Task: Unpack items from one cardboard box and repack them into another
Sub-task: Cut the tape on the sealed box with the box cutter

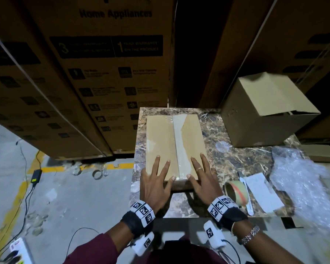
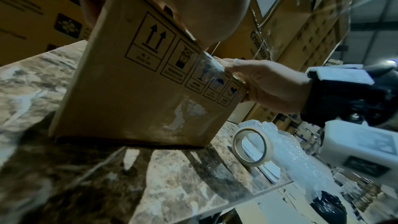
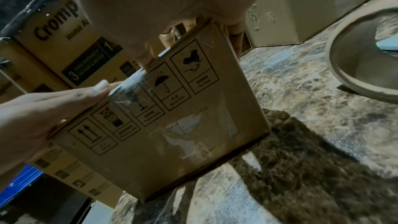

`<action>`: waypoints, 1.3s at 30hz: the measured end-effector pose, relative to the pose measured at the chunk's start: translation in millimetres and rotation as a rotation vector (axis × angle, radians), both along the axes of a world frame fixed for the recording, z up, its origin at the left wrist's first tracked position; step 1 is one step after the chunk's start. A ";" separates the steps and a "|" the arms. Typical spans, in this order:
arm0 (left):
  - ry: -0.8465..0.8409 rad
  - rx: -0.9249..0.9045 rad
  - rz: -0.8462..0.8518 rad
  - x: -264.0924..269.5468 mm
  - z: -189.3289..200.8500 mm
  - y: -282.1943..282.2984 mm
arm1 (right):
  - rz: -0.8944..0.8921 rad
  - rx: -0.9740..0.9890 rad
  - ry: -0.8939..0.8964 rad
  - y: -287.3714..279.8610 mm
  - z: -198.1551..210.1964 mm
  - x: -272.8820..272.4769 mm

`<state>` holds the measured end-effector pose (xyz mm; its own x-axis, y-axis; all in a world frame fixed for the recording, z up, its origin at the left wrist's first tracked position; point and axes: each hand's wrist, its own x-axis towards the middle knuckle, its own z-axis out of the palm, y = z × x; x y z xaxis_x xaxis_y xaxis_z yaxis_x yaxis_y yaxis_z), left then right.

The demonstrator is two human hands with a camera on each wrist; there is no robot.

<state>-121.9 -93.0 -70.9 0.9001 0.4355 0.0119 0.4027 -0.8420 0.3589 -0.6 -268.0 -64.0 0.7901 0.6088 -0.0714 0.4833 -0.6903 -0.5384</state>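
Observation:
A closed brown cardboard box (image 1: 160, 141) with a strip of clear tape down its top seam stands on the marble table (image 1: 242, 159). My left hand (image 1: 156, 178) and right hand (image 1: 202, 174) lie flat on the near end of its top, fingers spread and straight, thumbs at the front edge. The left wrist view shows the box's front face (image 2: 129, 91) with handling symbols and my right hand (image 2: 269, 84) at its top corner. In the right wrist view, the left hand (image 3: 43, 108) is at the other top corner of the box (image 3: 172, 142). A second box (image 1: 255, 119) with a loose top flap stands at the table's back right.
To the right of the box lie a tape roll (image 1: 236, 193), a white-handled cutter (image 1: 249, 206), a paper slip (image 1: 261, 191) and bubble wrap (image 1: 301, 180). Tall stacked appliance cartons (image 1: 103, 73) stand behind the table. On the floor to the left are cables and a charger (image 1: 35, 176).

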 end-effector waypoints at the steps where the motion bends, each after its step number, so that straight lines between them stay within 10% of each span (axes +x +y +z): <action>1: -0.008 -0.011 0.015 -1.8 -4.0 -2.1 | 0.009 -0.011 -0.014 -1.9 -1.7 -1.4; 25: 0.003 0.045 0.106 -4.2 28.0 -26.4 | 0.003 0.053 0.045 -18.2 16.1 -2.0; 39: -0.195 -0.063 -0.353 76.5 61.6 -147.5 | -0.202 0.324 0.084 -163.2 25.5 38.5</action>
<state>-45.4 -240.5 -9.4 0.9780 0.1053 0.1803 0.0120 -0.8905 0.4549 37.9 -431.2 -38.4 0.8961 0.4429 0.0297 0.3001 -0.5551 -0.7757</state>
